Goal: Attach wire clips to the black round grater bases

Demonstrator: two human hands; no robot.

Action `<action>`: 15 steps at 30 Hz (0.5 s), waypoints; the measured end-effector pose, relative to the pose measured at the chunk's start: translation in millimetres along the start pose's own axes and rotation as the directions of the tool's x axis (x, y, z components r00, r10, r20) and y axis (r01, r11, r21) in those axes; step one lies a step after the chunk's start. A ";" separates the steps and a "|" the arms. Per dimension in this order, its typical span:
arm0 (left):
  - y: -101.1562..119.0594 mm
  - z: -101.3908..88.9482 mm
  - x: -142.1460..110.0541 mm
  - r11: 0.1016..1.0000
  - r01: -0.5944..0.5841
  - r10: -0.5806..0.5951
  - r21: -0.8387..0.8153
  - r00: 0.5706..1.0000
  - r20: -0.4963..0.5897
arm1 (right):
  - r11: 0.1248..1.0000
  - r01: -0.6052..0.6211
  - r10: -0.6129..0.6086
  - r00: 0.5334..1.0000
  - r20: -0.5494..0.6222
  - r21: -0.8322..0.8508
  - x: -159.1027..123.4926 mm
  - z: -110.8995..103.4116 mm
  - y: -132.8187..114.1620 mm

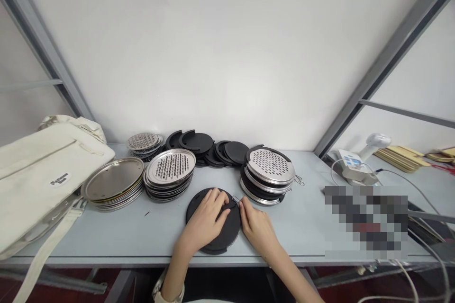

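A black round disc [227, 234] with a raised edge piece lies flat near the table's front edge. My left hand [206, 220] rests on top of it, fingers bent and pressing against its surface. At the disc's upper right edge, my right hand [256, 225] pinches a thin metal wire clip [235, 199]; its far end is hidden by my fingertips. Behind my right hand stands a stack of grater plates in black holders [272, 166], with similar wire clips [299, 180] sticking out at its right side. Beyond my left hand is a pile of metal grater plates [171, 166].
Plain metal plates [113, 180] are stacked at the left, beside a cream bag [53, 175]. More black discs [197, 143] and small perforated plates [142, 141] lie along the wall. A white device [351, 163], cables and wooden boards [401, 158] occupy the right.
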State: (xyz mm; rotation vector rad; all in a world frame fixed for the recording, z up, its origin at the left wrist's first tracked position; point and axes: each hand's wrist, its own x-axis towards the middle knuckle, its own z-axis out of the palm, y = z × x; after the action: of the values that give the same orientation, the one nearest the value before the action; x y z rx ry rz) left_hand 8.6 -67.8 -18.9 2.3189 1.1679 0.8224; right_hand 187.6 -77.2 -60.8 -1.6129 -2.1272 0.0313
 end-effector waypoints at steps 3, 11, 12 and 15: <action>0.7 -0.1 -0.5 0.999 0.017 -0.017 -0.036 1.000 0.006 | 1.000 0.003 -0.003 1.000 0.008 0.002 0.4 -2.5 -0.6; -1.2 -0.6 0.1 0.995 0.064 -0.063 -0.082 0.998 0.010 | 0.999 0.013 -0.013 1.000 0.006 0.032 0.7 -7.0 -1.0; -1.6 -0.8 0.0 0.996 0.056 -0.055 -0.076 0.998 0.016 | 0.999 0.011 -0.011 1.000 0.008 0.039 0.7 -7.3 -1.0; -2.4 -0.7 -0.1 1.000 0.004 -0.003 -0.023 0.999 0.045 | 0.998 0.007 -0.008 1.000 0.018 0.063 0.8 -8.2 -1.5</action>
State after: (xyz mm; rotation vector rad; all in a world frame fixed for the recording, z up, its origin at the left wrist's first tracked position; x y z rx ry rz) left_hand 6.6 -66.5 -19.8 2.3041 1.1370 0.7751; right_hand 189.1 -79.0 -52.8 -1.5745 -2.1243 0.1099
